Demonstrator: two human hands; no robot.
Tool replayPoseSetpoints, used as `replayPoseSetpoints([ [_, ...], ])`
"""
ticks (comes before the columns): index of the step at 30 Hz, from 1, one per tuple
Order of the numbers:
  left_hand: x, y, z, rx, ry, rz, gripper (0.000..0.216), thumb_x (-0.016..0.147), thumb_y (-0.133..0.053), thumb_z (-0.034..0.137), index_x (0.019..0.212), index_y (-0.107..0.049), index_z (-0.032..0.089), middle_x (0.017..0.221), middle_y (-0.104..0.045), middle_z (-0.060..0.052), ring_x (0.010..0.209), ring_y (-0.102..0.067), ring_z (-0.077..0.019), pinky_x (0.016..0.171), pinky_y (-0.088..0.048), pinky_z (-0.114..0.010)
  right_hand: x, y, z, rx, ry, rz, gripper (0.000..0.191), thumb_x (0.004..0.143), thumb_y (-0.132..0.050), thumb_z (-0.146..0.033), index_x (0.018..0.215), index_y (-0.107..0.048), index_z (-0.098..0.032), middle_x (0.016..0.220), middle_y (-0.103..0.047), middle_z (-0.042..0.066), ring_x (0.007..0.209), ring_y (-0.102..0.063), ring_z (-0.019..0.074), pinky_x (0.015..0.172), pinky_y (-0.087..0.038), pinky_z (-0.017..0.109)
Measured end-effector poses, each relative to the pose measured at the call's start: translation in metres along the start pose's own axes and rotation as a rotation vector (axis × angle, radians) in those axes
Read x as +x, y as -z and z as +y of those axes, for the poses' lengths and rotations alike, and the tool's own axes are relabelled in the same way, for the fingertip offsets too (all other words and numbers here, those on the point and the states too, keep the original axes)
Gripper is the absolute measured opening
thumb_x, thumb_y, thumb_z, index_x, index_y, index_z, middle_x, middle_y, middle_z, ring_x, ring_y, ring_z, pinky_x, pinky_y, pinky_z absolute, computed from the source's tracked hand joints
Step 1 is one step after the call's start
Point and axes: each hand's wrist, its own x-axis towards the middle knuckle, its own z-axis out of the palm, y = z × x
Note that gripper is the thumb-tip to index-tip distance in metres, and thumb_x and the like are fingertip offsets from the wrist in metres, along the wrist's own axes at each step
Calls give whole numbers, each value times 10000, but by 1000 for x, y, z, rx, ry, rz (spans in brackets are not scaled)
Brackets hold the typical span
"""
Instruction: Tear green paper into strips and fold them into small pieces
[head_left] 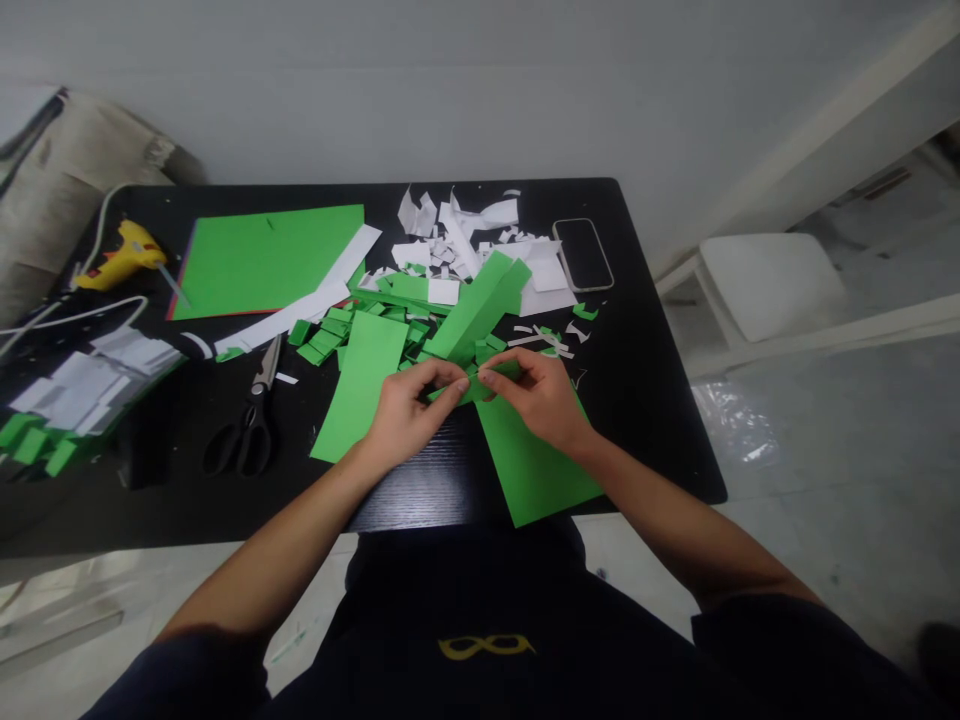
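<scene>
My left hand point(409, 408) and my right hand point(534, 395) meet over the middle of the black table point(652, 400), fingers pinched on a small green paper strip point(474, 385) held between them. A green sheet point(360, 385) lies under my left hand and another green sheet point(529, 465) under my right wrist. Longer green strips point(480, 305) and several small green pieces point(326, 335) are heaped just beyond the hands.
Black scissors point(251, 425) lie left of my hands. A large green sheet point(266, 258), white paper scraps point(465, 235) and a phone point(583, 254) sit farther back. A yellow glue gun point(124, 255) and a pile of cut pieces point(71, 405) are at the left. A white chair point(772, 280) stands to the right.
</scene>
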Motion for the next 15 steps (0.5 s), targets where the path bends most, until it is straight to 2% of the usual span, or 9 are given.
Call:
replayPoseSetpoints([
  [4, 1, 1, 2, -25, 30, 31, 97, 957, -732, 276, 913, -751, 191, 823, -773, -21, 731, -691, -149, 705, -577, -283, 2, 1, 4, 84, -61, -40, 407, 713, -987, -481, 968, -791, -232, 843, -783, 5, 725, -769, 192, 731, -697, 369],
  [8, 2, 2, 3, -57, 78, 47, 110, 951, -726, 278, 886, -737, 190, 785, -747, -11, 688, -660, -139, 663, -555, -268, 4, 2, 8, 163, -95, -70, 432, 668, -1013, -455, 929, -753, -230, 868, -810, 13, 773, -786, 200, 804, -704, 388],
  [15, 4, 3, 2, -95, 108, -59, 129, 934, -715, 274, 835, -679, 199, 661, -643, 25, 584, -583, -122, 546, -476, -242, 8, 5, 14, 141, -75, -19, 499, 690, -1000, -457, 1013, -698, -227, 813, -788, -6, 709, -770, 187, 717, -682, 357],
])
